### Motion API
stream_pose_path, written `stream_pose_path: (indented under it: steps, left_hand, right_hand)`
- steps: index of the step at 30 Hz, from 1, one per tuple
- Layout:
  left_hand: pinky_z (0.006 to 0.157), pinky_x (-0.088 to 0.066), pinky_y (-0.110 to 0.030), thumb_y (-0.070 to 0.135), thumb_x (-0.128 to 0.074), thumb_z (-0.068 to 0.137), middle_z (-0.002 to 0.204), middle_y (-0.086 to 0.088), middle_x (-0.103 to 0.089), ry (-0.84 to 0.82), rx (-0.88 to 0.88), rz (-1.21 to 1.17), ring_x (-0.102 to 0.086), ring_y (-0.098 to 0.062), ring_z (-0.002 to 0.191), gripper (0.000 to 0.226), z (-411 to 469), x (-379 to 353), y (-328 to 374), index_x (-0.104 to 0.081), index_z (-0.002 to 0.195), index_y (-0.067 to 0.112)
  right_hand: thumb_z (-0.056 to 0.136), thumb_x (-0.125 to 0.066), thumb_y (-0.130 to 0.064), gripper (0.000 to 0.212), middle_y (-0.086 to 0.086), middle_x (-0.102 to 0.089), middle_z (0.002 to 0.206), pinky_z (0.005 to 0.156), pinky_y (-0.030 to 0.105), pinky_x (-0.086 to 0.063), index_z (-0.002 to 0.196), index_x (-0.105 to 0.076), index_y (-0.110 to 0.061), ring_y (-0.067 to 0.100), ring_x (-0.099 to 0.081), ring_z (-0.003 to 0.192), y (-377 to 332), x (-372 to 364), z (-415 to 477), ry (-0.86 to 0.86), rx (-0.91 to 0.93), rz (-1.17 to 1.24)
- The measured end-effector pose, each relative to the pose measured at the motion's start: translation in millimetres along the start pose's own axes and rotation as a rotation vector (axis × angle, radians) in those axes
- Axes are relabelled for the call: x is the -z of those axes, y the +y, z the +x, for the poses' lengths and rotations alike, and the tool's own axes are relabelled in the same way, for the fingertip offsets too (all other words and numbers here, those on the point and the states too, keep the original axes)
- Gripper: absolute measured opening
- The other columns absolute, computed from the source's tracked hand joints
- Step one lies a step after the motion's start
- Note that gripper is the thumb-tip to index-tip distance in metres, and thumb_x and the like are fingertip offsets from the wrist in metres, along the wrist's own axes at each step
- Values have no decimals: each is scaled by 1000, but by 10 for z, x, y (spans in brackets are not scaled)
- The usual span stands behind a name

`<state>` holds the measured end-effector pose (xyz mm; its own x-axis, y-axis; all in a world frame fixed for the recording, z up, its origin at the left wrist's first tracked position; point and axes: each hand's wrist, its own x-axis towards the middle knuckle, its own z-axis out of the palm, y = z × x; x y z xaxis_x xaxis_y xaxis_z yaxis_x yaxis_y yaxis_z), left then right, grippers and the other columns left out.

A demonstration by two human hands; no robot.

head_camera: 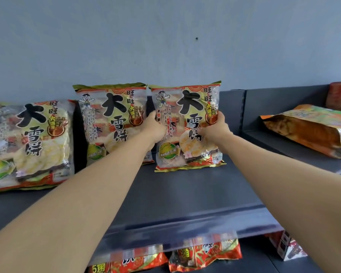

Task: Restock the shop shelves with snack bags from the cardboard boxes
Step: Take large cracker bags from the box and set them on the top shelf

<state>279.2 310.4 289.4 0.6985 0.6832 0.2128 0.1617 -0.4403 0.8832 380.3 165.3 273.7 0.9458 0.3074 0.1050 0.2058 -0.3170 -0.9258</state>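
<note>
Both my arms reach out over the dark top shelf (185,190). A rice cracker bag (187,107) with big black characters stands upright at the back of the shelf, its bottom edge resting on the shelf. My left hand (155,128) grips its left edge and my right hand (217,129) grips its right side. A second identical bag (110,119) stands just to its left, touching it. A third identical bag (31,142) leans further left and nearer the front edge.
An orange snack bag (307,129) lies flat on the adjoining shelf section at right. Red snack bags (203,255) and a small carton (288,249) sit on the shelf below. A blue-grey wall (165,46) rises behind the shelf.
</note>
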Motion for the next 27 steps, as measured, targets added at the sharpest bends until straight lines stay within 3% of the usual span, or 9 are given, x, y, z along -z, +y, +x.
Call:
stream_pose_path:
  steps: [2, 5, 7, 9, 11, 14, 17, 23, 27]
  left_hand:
    - [78, -53, -33, -11, -52, 85, 131, -8, -54, -4, -15, -4, -58, -26, 109, 76, 60, -17, -31, -27, 149, 21]
    - [82, -51, -35, -12, -53, 84, 124, -9, -58, -38, 0, -55, -58, -27, 110, 75, 127, -23, -49, -31, 147, 21]
    - [87, -52, -35, -12, -55, 83, 127, -10, -58, -53, 14, -70, -57, -27, 113, 75, 154, -34, -66, -30, 147, 18]
    - [87, -51, -33, -11, -56, 84, 127, -11, -58, -51, 11, -69, -56, -27, 114, 72, 147, -49, -84, -31, 146, 15]
    - [86, -49, -32, -9, -57, 84, 126, -10, -57, -41, 7, -50, -56, -26, 114, 70, 133, -51, -100, -32, 145, 14]
    - [87, -48, -33, -5, -59, 84, 125, -12, -57, -19, 2, 18, -55, -27, 113, 58, 105, -44, -112, -39, 136, 10]
    - [86, -47, -34, -4, -58, 86, 125, -13, -55, 2, 0, 108, -54, -28, 112, 56, 49, -47, -125, -36, 136, 7]
    - [94, -49, -37, 0, -56, 89, 133, -15, -49, 11, -21, 262, -53, -31, 117, 64, -139, -37, -125, -25, 144, 6]
    - [91, -52, -40, 2, -58, 88, 129, -14, -51, 28, -87, 337, -54, -30, 114, 55, -289, 9, -80, -35, 138, 7]
  right_hand:
    - [69, -71, -29, 94, 6, -46, 135, 107, 52, -37, 143, -15, -38, 35, -43, 125, 29, -39, 93, -12, -11, -11]
    - [72, -67, -21, 80, 6, -50, 130, 104, 52, -41, 139, -24, -32, 35, -46, 122, 9, -44, 146, -35, -16, -28]
    - [82, -61, -11, 73, 2, -49, 128, 104, 45, -40, 142, -23, -27, 31, -47, 120, -8, -43, 131, -62, 3, -49]
    - [88, -56, -4, 76, -2, -44, 120, 93, 34, -40, 148, -15, -25, 25, -46, 113, 28, -55, 168, -95, 19, -60]
    - [89, -56, -2, 75, -4, -44, 121, 89, 34, -40, 149, -16, -24, 22, -47, 108, 46, -85, 161, -87, 38, -75]
    - [82, -64, -6, 72, 4, -46, 135, 100, 43, -45, 143, -28, -21, 29, -49, 120, 42, -135, 75, -38, 82, -117]
    - [77, -68, -10, 79, 8, -37, 143, 103, 49, -43, 144, -27, -16, 34, -44, 127, 61, -149, -7, -14, 113, -204]
    - [80, -65, -18, 71, 13, -36, 143, 104, 49, -41, 142, -31, -9, 36, -44, 124, 118, -91, -257, 7, 166, -346]
    - [85, -57, -12, 65, 14, -35, 146, 105, 42, -39, 144, -29, -8, 35, -39, 131, 77, -27, -467, -17, 229, -405]
